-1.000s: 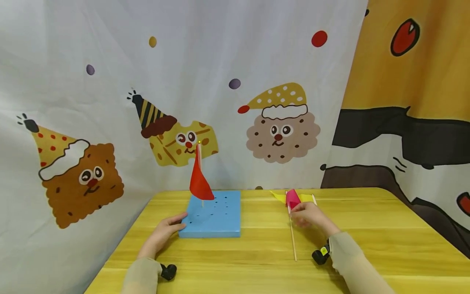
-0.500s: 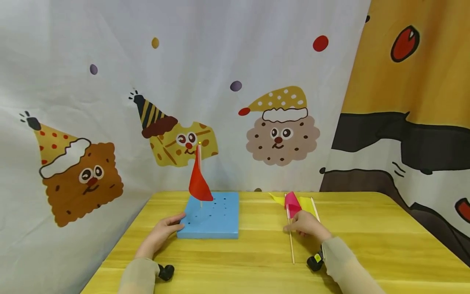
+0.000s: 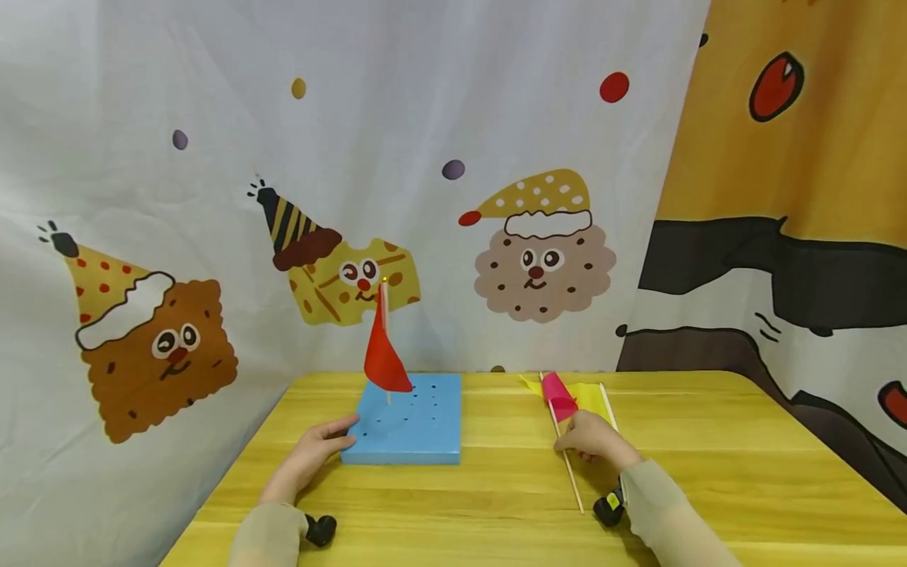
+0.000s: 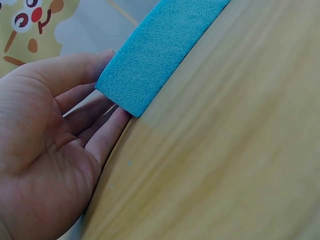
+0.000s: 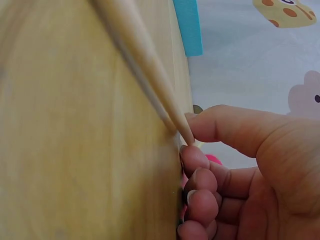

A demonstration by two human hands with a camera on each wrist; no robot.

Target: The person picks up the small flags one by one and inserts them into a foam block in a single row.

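My left hand holds the left edge of a light blue foam block with small holes in its top. In the left wrist view the thumb lies at the block's upper edge and the fingers reach along its side. A red flag stands upright on its stick in the block. Over the table on the right, my right hand pinches the thin wooden stick of a pink flag between thumb and index finger. The stick slants low over the tabletop. Its other fingers are curled.
Behind the pink flag lies a yellow flag on a pale stick, partly covered by it and by my right hand. The wooden table ends at a printed cartoon curtain along the back.
My right hand has slid lower along the pink flag's stick and now pinches it there. The stick's near end has swung right, its flag end slightly left. The left hand stays at the block.
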